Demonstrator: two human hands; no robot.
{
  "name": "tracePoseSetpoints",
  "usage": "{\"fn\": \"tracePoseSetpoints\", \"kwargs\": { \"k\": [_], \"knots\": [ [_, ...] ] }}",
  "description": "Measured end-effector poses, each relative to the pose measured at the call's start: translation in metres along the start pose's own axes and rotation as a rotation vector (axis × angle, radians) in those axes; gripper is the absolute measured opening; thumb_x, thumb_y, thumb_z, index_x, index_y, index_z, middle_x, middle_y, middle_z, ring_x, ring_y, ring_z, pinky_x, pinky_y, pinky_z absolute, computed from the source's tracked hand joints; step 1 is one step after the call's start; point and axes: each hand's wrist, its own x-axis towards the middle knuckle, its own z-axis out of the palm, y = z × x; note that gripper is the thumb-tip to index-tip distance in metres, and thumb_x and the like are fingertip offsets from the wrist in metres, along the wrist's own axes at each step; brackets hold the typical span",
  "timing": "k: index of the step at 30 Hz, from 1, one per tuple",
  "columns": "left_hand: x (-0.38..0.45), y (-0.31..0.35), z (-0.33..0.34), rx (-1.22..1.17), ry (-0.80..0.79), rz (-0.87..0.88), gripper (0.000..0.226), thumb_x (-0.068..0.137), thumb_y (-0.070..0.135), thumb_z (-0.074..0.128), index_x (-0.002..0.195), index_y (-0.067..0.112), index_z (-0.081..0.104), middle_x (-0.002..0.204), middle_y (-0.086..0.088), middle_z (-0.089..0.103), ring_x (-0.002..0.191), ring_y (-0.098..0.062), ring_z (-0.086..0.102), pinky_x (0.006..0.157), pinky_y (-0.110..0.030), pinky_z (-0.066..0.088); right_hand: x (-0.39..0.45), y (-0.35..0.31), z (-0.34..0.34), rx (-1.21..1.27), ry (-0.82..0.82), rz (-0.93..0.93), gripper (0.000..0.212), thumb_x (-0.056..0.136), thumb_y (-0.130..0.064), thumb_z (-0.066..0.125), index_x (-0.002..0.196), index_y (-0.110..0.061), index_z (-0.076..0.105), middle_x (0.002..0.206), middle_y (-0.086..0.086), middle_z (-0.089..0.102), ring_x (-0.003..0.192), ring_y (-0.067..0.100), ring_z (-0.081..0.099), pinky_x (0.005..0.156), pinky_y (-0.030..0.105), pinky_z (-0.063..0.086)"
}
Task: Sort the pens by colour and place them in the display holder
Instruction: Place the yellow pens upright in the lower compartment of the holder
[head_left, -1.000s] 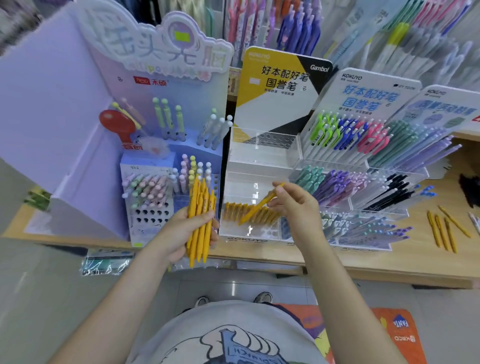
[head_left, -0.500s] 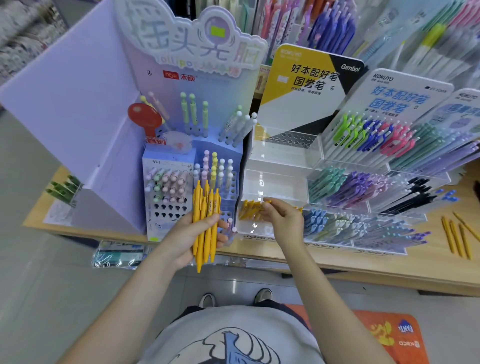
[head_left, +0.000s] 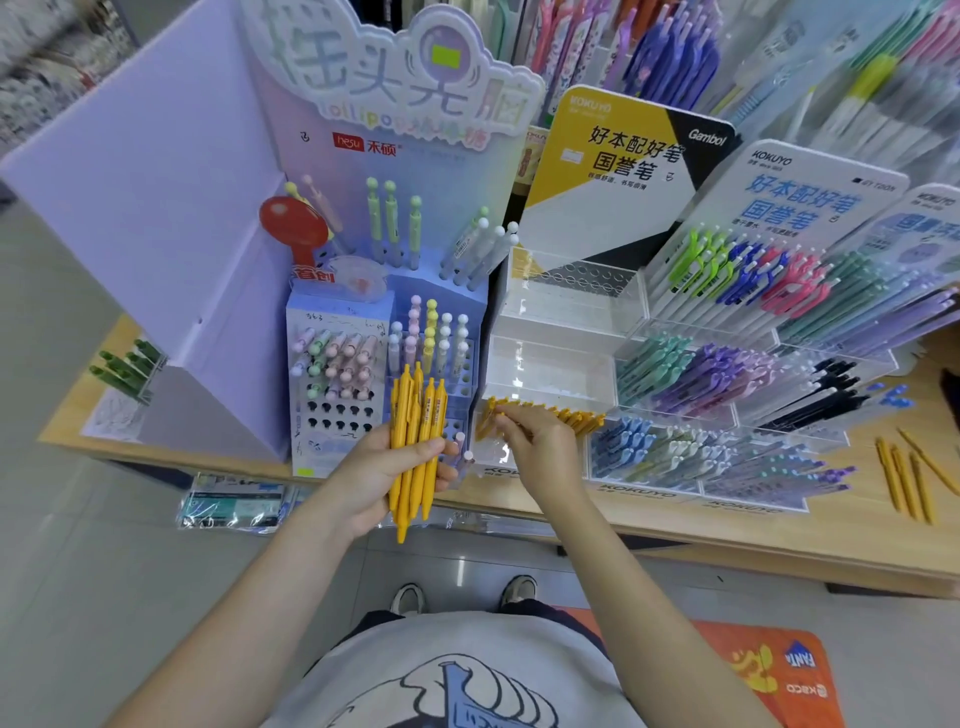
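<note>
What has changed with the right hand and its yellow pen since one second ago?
The right hand moved forward and down, bringing its pen to the row of yellow pens in the clear display holder; whether it has let go is unclear. The left hand still holds its bundle of yellow pens.

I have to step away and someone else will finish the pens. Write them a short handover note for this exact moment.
Left hand: grips a bundle of yellow pens, upright.
Right hand: fingertips at the yellow row in the clear holder's front-left compartment; whether it pinches a pen is unclear.
Done: part of that row is filled.
Left: slot in the bundle, then the loose yellow pens on the table at far right.
</note>
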Motion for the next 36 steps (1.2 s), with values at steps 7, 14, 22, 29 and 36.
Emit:
{"fn": "tracePoseSetpoints", "kwargs": {
  "k": [7, 14, 22, 29, 36],
  "knots": [
    [-0.002, -0.001, 0.002, -0.003, 0.016, -0.002, 0.039, 0.078, 0.017, 0.068, 0.112, -0.001, 0.061, 0.098, -0.015, 0.075, 0.074, -0.024, 0.073, 0.064, -0.032, 0.060, 0.011, 0.002, 0.010, 0.027, -0.052, 0.142, 0.015, 0.089, -0.016, 0.070, 0.103, -0.013, 0.075, 0.085, 0.002, 0.072, 0.080, 0.020, 0.066, 0.079, 0.043, 0.055],
    [-0.003, -0.003, 0.009, 0.037, -0.021, -0.030, 0.041, 0.080, 0.018, 0.068, 0.116, 0.000, 0.062, 0.099, -0.016, 0.074, 0.074, -0.027, 0.073, 0.065, -0.035, 0.061, 0.005, -0.033, -0.013, 0.279, -0.075, 0.219, 0.014, 0.094, -0.025, 0.065, 0.083, -0.020, 0.072, 0.062, -0.003, 0.065, 0.052, 0.011, 0.056, 0.057, 0.030, 0.049],
    [0.004, -0.003, 0.026, 0.174, -0.075, -0.055, 0.019, 0.094, 0.012, 0.062, 0.112, 0.006, 0.063, 0.098, -0.016, 0.075, 0.075, -0.032, 0.074, 0.063, -0.034, 0.061, -0.004, -0.047, -0.042, 0.696, -0.114, 0.365, 0.022, 0.093, -0.019, 0.066, 0.087, 0.002, 0.067, 0.064, 0.011, 0.064, 0.056, 0.019, 0.059, 0.054, 0.030, 0.048],
    [-0.002, -0.004, 0.012, 0.140, 0.043, -0.039, 0.022, 0.084, 0.026, 0.067, 0.099, 0.011, 0.066, 0.075, -0.009, 0.068, 0.055, -0.020, 0.064, 0.052, -0.029, 0.054, -0.004, -0.005, -0.066, 0.758, 0.211, 0.435, 0.013, 0.092, -0.010, 0.066, 0.096, 0.003, 0.069, 0.081, 0.016, 0.070, 0.069, 0.024, 0.070, 0.064, 0.027, 0.057],
    [0.000, -0.005, 0.018, 0.113, 0.050, -0.031, 0.025, 0.084, 0.027, 0.066, 0.103, 0.010, 0.066, 0.073, -0.006, 0.067, 0.055, -0.019, 0.062, 0.054, -0.030, 0.054, -0.012, 0.019, -0.025, 0.587, 0.091, 0.429, 0.014, 0.092, -0.008, 0.066, 0.088, 0.005, 0.066, 0.076, 0.014, 0.069, 0.078, 0.027, 0.072, 0.077, 0.039, 0.060]
  ]
}}
